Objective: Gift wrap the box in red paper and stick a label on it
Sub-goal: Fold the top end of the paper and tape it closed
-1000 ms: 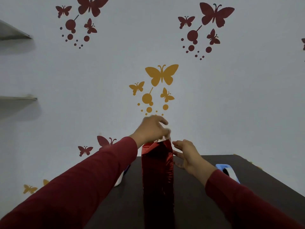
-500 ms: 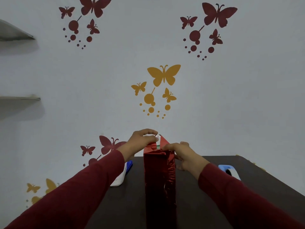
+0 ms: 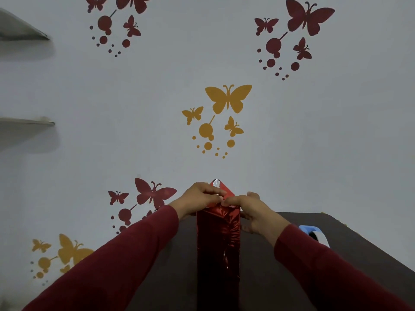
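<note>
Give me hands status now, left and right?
Left hand: pinching the red paper flap atop the box.
Right hand: pinching the same flap.

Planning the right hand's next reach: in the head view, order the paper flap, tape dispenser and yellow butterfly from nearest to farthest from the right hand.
1. Paper flap: at the right hand's fingertips, at the box's far end.
2. Tape dispenser: to its right, on the table.
3. Yellow butterfly: on the wall, high above.
</note>
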Demonstrator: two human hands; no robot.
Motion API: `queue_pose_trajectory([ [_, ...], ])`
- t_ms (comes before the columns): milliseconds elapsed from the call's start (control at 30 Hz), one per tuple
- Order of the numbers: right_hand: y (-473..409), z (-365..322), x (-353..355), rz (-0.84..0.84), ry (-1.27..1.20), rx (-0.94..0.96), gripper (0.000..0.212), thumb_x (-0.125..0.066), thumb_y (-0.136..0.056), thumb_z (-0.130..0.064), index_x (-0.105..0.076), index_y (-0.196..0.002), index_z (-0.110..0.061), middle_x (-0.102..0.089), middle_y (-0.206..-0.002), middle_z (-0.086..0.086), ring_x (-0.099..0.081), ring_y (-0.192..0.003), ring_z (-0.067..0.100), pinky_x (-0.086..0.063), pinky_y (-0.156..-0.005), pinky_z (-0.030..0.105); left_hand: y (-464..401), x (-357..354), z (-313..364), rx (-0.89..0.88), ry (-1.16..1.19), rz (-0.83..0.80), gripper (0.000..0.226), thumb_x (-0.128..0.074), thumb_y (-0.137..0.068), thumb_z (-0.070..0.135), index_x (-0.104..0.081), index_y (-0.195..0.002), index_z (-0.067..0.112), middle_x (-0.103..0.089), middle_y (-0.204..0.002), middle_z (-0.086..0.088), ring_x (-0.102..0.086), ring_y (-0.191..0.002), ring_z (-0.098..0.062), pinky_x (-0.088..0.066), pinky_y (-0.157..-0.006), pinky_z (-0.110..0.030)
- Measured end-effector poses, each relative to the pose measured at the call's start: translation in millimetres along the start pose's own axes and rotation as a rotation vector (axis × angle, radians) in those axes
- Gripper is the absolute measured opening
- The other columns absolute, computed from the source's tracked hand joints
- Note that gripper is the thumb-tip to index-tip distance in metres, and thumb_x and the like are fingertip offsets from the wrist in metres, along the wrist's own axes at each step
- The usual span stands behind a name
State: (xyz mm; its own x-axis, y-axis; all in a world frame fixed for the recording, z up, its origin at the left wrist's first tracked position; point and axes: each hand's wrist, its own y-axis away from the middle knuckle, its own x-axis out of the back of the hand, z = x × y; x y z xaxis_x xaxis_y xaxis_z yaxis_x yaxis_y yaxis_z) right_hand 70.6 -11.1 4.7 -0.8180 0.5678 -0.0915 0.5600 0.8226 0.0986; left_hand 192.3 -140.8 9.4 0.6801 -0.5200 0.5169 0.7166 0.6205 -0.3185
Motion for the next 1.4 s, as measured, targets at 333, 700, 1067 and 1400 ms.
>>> queue_pose_trajectory([
  [333, -2, -1, 10, -0.015, 0.047, 0.085, 0.098, -0.081, -0.072, 0.0, -0.033, -0.151, -0.035, -0.062, -0.116, 0.004, -0.06, -0.108, 0.018, -0.05, -0.103, 0.048, -1, 14, -9, 0.101, 0.003, -0.164, 0.047, -0.082, -0.072, 0.062, -0.074, -0.116, 0.049, -0.071, -0.12, 0.015, -0.066, -0.114, -0.012, -0.056, -0.1, -0.043],
  [700, 1, -16, 23, 0.064, 0.208, 0.339, 0.013, -0.071, -0.095, -0.028, -0.077, -0.105, -0.022, -0.073, -0.113, -0.006, -0.064, -0.113, 0.013, -0.051, -0.089, 0.038, -3, 14, -17, 0.023, 0.015, -0.129, 0.043, -0.088, -0.074, 0.05, -0.076, -0.114, 0.04, -0.063, -0.118, 0.022, -0.064, -0.108, -0.01, -0.058, -0.079, -0.035],
  [1067, -3, -36, 11, 0.028, 0.394, 0.294, 0.014, -0.08, -0.083, -0.006, -0.083, -0.092, -0.017, -0.08, -0.094, 0.004, -0.057, -0.051, 0.005, -0.033, -0.05, 0.024, -3, 12, -13, 0.012, -0.087, -0.134, 0.049, -0.092, -0.07, 0.044, -0.075, -0.115, 0.034, -0.055, -0.111, 0.023, -0.055, -0.094, 0.0, -0.055, -0.094, -0.049],
  [1400, -13, -58, 2, 0.061, 0.589, 0.143, 0.016, -0.081, -0.084, -0.016, -0.079, -0.097, -0.008, -0.08, -0.092, 0.004, -0.042, -0.063, 0.014, -0.027, -0.043, 0.022, -5, 9, -17, -0.008, -0.057, -0.113, 0.047, -0.094, -0.068, 0.043, -0.075, -0.111, 0.035, -0.057, -0.117, 0.021, -0.059, -0.102, -0.004, -0.053, -0.1, -0.048],
])
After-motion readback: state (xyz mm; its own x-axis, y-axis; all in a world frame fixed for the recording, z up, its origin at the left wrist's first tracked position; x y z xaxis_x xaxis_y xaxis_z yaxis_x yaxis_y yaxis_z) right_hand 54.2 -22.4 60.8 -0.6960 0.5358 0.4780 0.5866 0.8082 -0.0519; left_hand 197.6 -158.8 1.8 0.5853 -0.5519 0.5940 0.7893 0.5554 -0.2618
